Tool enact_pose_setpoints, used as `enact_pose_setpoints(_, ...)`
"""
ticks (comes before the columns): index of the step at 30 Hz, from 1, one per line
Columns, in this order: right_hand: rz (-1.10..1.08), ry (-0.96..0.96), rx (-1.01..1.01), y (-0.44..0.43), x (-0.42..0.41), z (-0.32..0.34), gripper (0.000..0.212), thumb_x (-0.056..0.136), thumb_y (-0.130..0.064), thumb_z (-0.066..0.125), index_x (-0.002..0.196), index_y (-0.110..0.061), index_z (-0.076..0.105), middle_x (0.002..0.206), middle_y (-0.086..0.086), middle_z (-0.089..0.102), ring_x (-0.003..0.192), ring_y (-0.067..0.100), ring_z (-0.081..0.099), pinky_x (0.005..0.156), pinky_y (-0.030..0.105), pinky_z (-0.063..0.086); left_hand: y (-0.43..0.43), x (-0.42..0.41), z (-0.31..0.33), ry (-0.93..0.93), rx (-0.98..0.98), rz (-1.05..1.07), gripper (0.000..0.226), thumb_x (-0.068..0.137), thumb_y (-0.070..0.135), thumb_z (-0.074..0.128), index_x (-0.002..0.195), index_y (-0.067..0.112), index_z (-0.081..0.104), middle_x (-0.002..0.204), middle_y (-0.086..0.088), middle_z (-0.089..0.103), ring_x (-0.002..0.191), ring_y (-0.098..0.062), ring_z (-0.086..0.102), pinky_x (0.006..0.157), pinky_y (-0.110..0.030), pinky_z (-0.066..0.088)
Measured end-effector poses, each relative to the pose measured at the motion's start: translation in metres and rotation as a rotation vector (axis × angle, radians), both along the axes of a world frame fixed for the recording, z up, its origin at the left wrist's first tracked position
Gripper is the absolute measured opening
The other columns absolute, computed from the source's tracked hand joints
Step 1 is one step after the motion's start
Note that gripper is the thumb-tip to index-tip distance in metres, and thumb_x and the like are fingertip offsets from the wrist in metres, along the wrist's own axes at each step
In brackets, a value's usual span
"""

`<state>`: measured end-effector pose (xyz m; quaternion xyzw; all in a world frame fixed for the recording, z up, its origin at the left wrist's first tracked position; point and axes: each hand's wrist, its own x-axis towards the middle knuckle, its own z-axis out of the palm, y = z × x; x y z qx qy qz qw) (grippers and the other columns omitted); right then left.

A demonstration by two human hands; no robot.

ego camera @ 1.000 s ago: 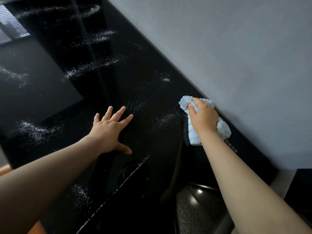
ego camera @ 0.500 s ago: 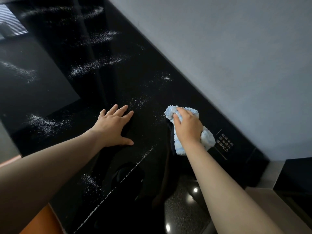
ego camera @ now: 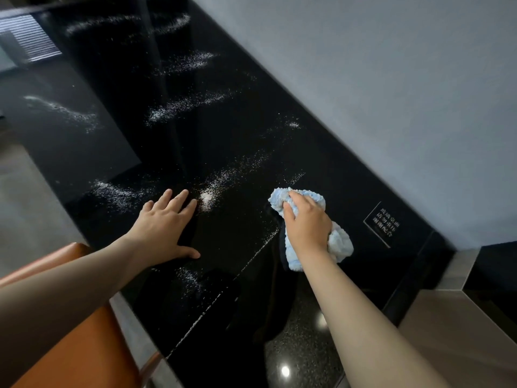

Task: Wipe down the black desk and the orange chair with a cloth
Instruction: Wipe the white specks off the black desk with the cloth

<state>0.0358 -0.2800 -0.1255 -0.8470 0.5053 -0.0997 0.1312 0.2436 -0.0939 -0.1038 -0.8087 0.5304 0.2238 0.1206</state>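
The glossy black worktop (ego camera: 321, 163) runs diagonally along a grey wall (ego camera: 391, 93). White powder streaks (ego camera: 184, 106) lie across its surface in several bands. The left hand (ego camera: 162, 225) rests palm-down on the worktop, fingers (ego camera: 179, 198) straight and close together, thumb extended sideways, holding nothing. A small dense powder heap (ego camera: 206, 198) lies just beside its fingertips. The right hand (ego camera: 306, 222) grips a crumpled light-blue and white cloth (ego camera: 340, 243) and presses it onto the worktop. Its fingers (ego camera: 289, 210) are curled over the front of the cloth, which bulges out ahead of them and beside the wrist. The cloth sits between the powder heap and a white-outlined label (ego camera: 382, 224) with white characters printed on the surface, nearer the wall side. A thin powder line (ego camera: 251, 256) runs from beside the cloth towards the near edge. The orange chair (ego camera: 84, 345) stands at lower left, below the left forearm, just beside the near edge of the worktop
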Motion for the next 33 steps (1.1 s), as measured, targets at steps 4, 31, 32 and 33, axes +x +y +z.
enact_pose_setpoints(4,-0.005,0.007,0.015,0.018,0.000,0.002,0.031,0.095,-0.029,0.048,0.123,-0.024,0.060,0.113,-0.005,0.065,0.106,0.017,0.057,0.073,0.030,0.046,0.010,-0.001,-0.006,0.005,0.017,0.016,0.122,0.065,0.082,0.056,0.154,0.024,-0.002,0.161,0.001,-0.015,0.149,-0.030,-0.006,0.119,-0.047,0.017)
enact_pose_setpoints(31,0.028,0.098,0.052,0.148,0.006,0.009,0.034,0.096,-0.035,0.046,0.129,-0.030,0.055,0.119,-0.010,0.062,0.106,0.012,0.056,0.074,0.023,0.040,0.088,0.008,-0.007,0.093,-0.115,0.001,0.090,0.088,0.064,0.047,0.155,0.022,0.004,0.162,0.000,-0.007,0.149,-0.027,-0.007,0.120,-0.044,0.012)
enact_pose_setpoints(32,0.026,0.092,0.052,0.155,0.006,0.009,0.034,0.096,-0.035,0.047,0.128,-0.030,0.056,0.118,-0.009,0.062,0.104,0.012,0.056,0.073,0.022,0.038,0.095,0.010,-0.008,0.083,-0.103,-0.002,0.090,0.088,0.064,0.047,0.154,0.022,0.003,0.162,0.000,-0.007,0.149,-0.027,-0.007,0.119,-0.044,0.012)
enact_pose_setpoints(33,0.025,0.085,0.048,0.161,0.007,0.009,0.033,0.096,-0.034,0.048,0.127,-0.029,0.057,0.116,-0.009,0.063,0.103,0.012,0.057,0.071,0.021,0.036,0.101,0.012,-0.008,0.073,-0.093,-0.004,0.091,0.088,0.065,0.047,0.154,0.023,0.002,0.162,0.000,-0.007,0.149,-0.027,-0.006,0.119,-0.043,0.013)
